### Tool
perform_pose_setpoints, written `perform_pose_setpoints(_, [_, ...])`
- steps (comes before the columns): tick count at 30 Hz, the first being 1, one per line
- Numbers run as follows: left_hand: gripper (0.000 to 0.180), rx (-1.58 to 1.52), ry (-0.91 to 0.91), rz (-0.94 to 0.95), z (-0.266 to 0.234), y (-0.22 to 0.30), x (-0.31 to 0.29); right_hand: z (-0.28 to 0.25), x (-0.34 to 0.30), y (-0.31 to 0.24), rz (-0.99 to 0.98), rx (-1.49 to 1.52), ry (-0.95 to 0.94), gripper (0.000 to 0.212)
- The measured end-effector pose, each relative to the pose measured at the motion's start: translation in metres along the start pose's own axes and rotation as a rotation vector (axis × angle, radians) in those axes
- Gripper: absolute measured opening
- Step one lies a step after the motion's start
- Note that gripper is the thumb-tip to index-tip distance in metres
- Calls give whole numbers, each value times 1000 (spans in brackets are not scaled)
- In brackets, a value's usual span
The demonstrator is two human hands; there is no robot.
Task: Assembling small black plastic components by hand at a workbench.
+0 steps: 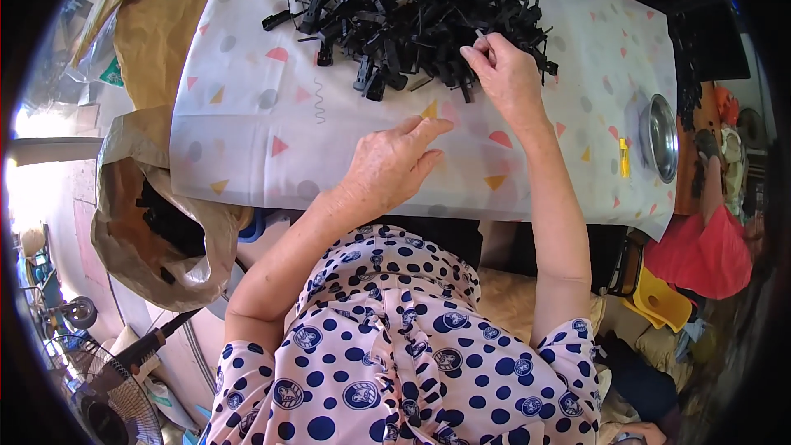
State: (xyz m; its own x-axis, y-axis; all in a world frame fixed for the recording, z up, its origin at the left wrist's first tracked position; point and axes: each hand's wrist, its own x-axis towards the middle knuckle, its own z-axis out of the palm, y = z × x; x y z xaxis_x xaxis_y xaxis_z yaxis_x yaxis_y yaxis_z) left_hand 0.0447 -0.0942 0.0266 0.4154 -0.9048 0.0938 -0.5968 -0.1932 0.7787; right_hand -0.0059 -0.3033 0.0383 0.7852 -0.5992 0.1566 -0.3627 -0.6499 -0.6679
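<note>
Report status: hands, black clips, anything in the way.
Left hand flat on the patterned cloth, empty. Right hand at the black clip pile, pinching a small pale piece. Nothing between hands and pile.

Bright, even daylight fills the scene. The strongest light comes from the left edge, where a patch beside the paper bag [156,231] is blown out to white. Shadows under the hands are soft and faint. The metal bowl [659,136] shows mild glare. Focus is sharp at centre; fisheye bending and a dark vignette mark the rim, where detail smears.
</note>
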Motion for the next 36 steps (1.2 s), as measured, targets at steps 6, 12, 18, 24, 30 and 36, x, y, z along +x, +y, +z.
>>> perform_pose_setpoints(6, [33, -10, -16, 8, 8, -9, -1, 3, -1, 17, -45, -217, -95, 26])
perform_pose_setpoints(12, [40, -220, -31, -110, 8, -10, 9, 6, -6, 14, -166, -445, -73, 25])
perform_pose_setpoints(18, [59, -479, 61, -177, 4, 2, 11, -22, -22, -10, 308, 560, -178, 23])
perform_pose_setpoints(24, [65, -765, 171, -27, -2, 13, 16, -8, -57, -40, 247, 801, -253, 23])
perform_pose_setpoints(30, [50, -910, 143, -119, -12, 12, 7, -1, -72, -55, 270, 946, -246, 25])
perform_pose_setpoints(36, [33, -1006, 211, -195, -24, 14, 8, 1, -71, -57, 156, 953, -321, 33])
